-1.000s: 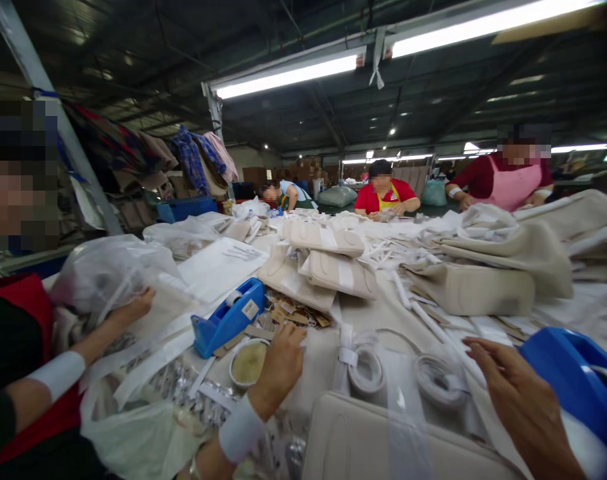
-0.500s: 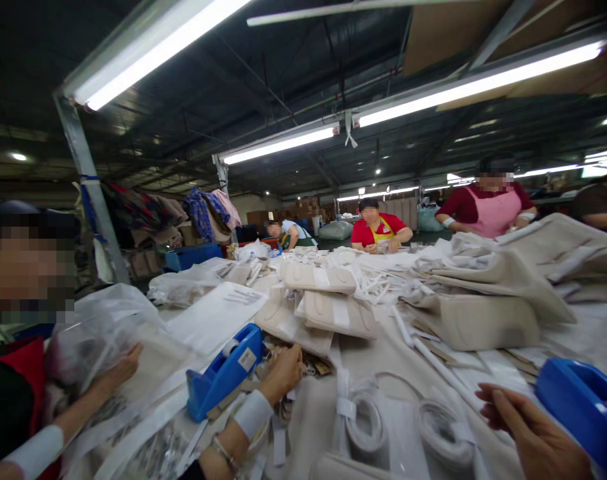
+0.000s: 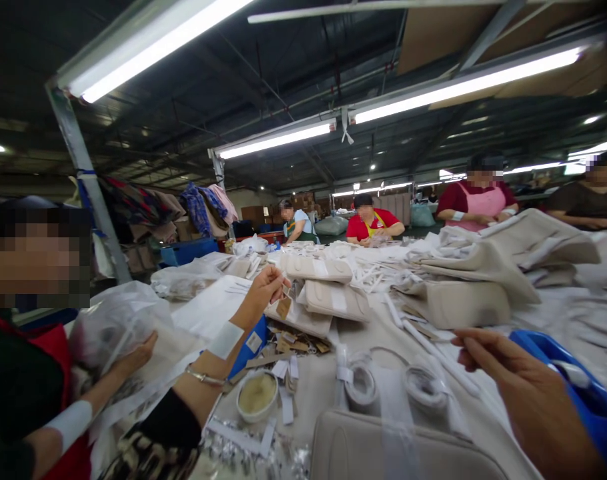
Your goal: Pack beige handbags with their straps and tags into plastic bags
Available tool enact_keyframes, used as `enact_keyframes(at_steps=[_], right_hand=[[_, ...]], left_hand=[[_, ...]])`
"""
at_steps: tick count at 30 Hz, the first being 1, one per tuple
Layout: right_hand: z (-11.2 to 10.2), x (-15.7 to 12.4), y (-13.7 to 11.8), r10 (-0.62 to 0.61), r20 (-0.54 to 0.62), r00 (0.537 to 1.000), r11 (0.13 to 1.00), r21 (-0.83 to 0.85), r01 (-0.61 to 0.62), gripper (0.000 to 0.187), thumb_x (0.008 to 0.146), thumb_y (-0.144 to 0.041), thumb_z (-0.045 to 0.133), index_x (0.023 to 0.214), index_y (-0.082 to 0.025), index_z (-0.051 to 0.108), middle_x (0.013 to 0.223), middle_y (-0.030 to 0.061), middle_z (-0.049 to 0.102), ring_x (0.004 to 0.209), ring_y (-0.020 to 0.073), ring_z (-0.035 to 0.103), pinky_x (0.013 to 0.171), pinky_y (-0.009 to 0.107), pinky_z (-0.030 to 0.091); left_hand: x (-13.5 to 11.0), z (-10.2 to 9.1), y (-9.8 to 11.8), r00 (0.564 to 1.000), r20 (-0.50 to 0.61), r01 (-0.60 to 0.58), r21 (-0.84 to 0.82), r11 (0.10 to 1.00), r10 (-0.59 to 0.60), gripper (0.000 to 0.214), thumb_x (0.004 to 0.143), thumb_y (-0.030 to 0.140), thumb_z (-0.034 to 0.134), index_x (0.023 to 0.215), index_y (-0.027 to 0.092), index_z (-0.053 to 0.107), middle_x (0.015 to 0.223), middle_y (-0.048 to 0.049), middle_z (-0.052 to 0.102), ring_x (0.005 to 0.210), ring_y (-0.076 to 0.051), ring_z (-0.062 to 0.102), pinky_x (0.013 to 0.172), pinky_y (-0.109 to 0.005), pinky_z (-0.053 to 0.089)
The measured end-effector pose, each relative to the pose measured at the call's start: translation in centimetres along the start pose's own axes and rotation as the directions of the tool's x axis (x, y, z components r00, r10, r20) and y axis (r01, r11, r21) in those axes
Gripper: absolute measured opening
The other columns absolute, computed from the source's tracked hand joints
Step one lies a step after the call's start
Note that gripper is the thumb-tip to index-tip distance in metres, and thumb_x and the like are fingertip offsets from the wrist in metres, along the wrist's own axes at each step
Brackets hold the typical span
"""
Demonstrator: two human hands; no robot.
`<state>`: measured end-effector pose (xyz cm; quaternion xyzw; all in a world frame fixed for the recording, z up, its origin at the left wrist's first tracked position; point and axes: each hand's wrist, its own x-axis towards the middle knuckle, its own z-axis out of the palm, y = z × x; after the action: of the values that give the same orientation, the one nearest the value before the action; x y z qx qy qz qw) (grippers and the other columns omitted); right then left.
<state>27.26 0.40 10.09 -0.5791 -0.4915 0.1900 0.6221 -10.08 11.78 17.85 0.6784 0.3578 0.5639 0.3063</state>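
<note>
A long bench draped in pale cloth runs away toward 12 o'clock, with people working along its far edge. Beige padded covers are heaped at 2 o'clock, seemingly pushed back to leave working room in front. Smaller folded pads are stacked flat at 12 o'clock, within arm's reach.

At 9 o'clock a co-worker's hand rests on a clear plastic bag, apparently steadying it. A blue tape dispenser sits at 3 o'clock, touching or just beside the person's right hand. That hand is loosely spread, fingers pointing to 11 o'clock, and gripping nothing that can be made out. A second blue dispenser shows partly behind the left forearm.

Two coils of white strap lie at 6 o'clock, beside a small round dish. The left hand is raised at 11 o'clock, thumb and forefinger pinching a brown tag. The tag hangs above a scatter of similar tags, probably lifted clear to single it out.
</note>
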Motion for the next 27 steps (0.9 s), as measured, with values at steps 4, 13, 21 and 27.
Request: enact_keyframes(at_steps=[4, 13, 21, 27], right_hand=[[2.7, -1.5, -3.9, -0.086, 0.293, 0.952, 0.979, 0.203, 0.026, 0.04, 0.071, -0.052, 0.068, 0.097, -0.022, 0.068, 0.092, 0.0071, 0.07, 0.081, 0.0239, 0.064, 0.069, 0.034, 0.051], [11.4, -5.0, -7.0, -0.33, 0.607, 0.723, 0.783, 0.603, -0.149, 0.092, 0.057, -0.034, 0.082, 0.138, -0.026, 0.039, 0.124, 0.0071, 0.057, 0.114, 0.0259, 0.052, 0.099, 0.043, 0.037], [11.3, -7.9, -8.3, -0.237, 0.704, 0.67, 0.772, 0.555, -0.31, 0.025, 0.059, -0.023, 0.071, 0.065, -0.02, 0.047, 0.063, -0.0052, 0.043, 0.06, 0.0103, 0.037, 0.058, 0.025, 0.03], [9.3, -7.9, -6.9, -0.242, 0.742, 0.626, 0.781, 0.531, -0.328, 0.019, 0.063, -0.02, 0.069, 0.074, -0.019, 0.053, 0.067, -0.004, 0.047, 0.061, 0.0107, 0.038, 0.058, 0.024, 0.028]], left_hand=[[-1.5, 2.1, 3.4, 0.989, 0.139, 0.052, -0.045, 0.998, -0.046, 0.024, 0.084, 0.033, 0.062, 0.081, 0.018, 0.044, 0.074, 0.0026, 0.066, 0.036, 0.0, 0.029, 0.044, -0.018, 0.035], [-6.0, 8.1, 8.4, 0.874, 0.468, 0.135, 0.02, 0.991, -0.129, 0.018, 0.076, 0.025, 0.066, 0.076, 0.016, 0.051, 0.068, -0.0006, 0.068, 0.044, -0.005, 0.047, 0.042, -0.017, 0.034], [-8.4, 7.8, 10.6, 0.797, 0.572, 0.246, -0.013, 0.969, -0.195, 0.022, 0.074, 0.025, 0.071, 0.085, 0.016, 0.056, 0.069, -0.0009, 0.068, 0.048, -0.006, 0.05, 0.043, -0.016, 0.032], [-9.3, 4.7, 12.8, 0.794, 0.604, 0.274, -0.263, 0.925, -0.063, 0.034, 0.075, 0.027, 0.075, 0.103, 0.018, 0.058, 0.078, -0.0046, 0.07, 0.062, -0.012, 0.058, 0.054, -0.02, 0.043]])
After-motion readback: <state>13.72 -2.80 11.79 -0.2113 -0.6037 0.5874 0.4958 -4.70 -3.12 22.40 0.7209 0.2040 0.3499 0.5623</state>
